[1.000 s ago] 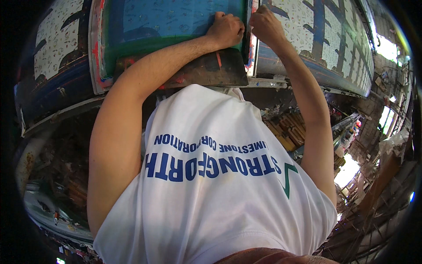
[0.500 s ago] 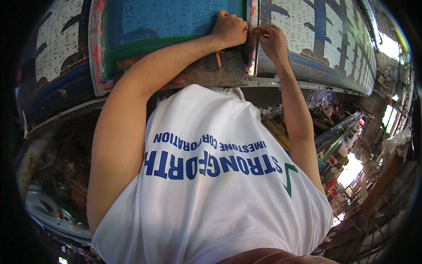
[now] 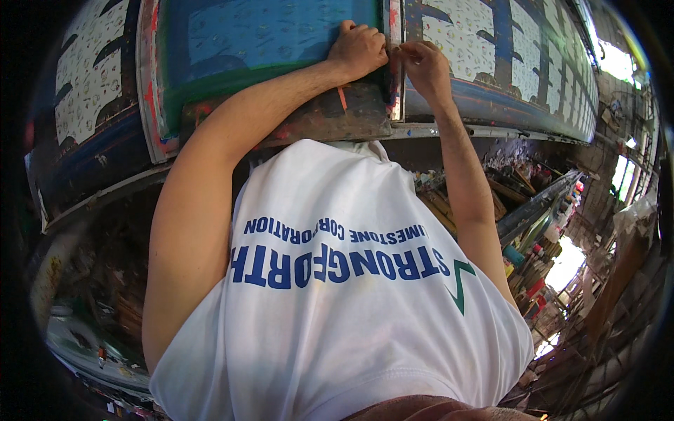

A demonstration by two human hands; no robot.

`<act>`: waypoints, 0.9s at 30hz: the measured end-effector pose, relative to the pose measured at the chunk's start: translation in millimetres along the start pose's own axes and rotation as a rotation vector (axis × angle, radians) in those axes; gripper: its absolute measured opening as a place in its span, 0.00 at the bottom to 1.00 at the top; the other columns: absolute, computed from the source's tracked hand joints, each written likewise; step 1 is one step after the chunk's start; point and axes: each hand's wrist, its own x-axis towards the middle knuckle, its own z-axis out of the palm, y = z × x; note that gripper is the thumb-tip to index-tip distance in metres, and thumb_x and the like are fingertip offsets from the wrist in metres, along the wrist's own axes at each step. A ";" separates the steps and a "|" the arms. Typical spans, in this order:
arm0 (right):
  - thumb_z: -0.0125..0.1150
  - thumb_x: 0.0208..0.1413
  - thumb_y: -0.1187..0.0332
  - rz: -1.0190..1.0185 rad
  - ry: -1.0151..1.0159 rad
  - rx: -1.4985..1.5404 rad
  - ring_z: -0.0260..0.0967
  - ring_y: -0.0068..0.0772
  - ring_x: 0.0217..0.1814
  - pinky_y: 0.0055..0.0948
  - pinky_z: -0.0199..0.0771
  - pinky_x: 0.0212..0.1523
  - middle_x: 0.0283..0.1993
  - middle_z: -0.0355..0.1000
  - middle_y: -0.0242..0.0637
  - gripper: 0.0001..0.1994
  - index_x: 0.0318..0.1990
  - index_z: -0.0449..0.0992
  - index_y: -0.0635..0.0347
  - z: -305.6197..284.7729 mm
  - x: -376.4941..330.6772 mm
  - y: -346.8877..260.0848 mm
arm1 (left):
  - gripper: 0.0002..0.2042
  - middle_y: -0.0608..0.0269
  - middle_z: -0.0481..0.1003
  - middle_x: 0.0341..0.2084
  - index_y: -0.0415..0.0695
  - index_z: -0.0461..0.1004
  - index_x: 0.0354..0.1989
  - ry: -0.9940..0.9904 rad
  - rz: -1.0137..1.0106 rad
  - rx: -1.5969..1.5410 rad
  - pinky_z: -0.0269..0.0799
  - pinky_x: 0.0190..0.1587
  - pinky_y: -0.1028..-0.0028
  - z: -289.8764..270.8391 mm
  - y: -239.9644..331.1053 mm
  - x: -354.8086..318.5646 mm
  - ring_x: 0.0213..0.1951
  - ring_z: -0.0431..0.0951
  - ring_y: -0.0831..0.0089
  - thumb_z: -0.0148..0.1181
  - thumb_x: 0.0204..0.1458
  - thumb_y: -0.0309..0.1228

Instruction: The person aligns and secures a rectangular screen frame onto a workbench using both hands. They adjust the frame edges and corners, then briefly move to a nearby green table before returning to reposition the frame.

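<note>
- The screen's right rail lies between left hand and right hand.
- Left: curled, grip hidden.
- Right: pinched at the rail; cannot tell on what.

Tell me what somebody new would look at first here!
Probably the big white fabric T-shirt with upside-down dark blue letters, filling the lower middle. Next comes the blue, green-bordered rectangular panel at the top, with the bare left hand near its right edge and the bare right hand just beyond. White patterned rectangular sheets lie on both sides.
</note>
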 end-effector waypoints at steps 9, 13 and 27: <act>0.76 0.50 0.67 -0.255 0.044 -0.247 0.77 0.50 0.60 0.44 0.83 0.54 0.60 0.74 0.46 0.15 0.47 0.87 0.51 10.1 0.8 -12.6 | 0.13 0.63 0.81 0.34 0.48 0.80 0.32 0.073 0.052 0.082 0.62 0.56 0.54 -5.0 2.8 -2.3 0.43 0.81 0.63 0.65 0.57 0.45; 0.78 0.45 0.63 -0.281 -0.062 -0.414 0.72 0.53 0.64 0.46 0.82 0.57 0.63 0.71 0.46 0.15 0.43 0.88 0.50 10.0 20.4 -22.2 | 0.13 0.64 0.81 0.34 0.49 0.80 0.33 0.057 0.053 0.087 0.62 0.53 0.55 -6.3 0.8 -3.4 0.43 0.80 0.64 0.68 0.56 0.46; 0.75 0.51 0.59 -0.463 -0.497 -0.831 0.67 0.53 0.67 0.47 0.80 0.57 0.59 0.71 0.49 0.15 0.41 0.87 0.60 22.4 64.7 -38.0 | 0.13 0.63 0.78 0.36 0.49 0.80 0.36 0.065 0.038 0.050 0.61 0.53 0.53 -9.4 -8.6 -10.5 0.44 0.78 0.62 0.72 0.52 0.43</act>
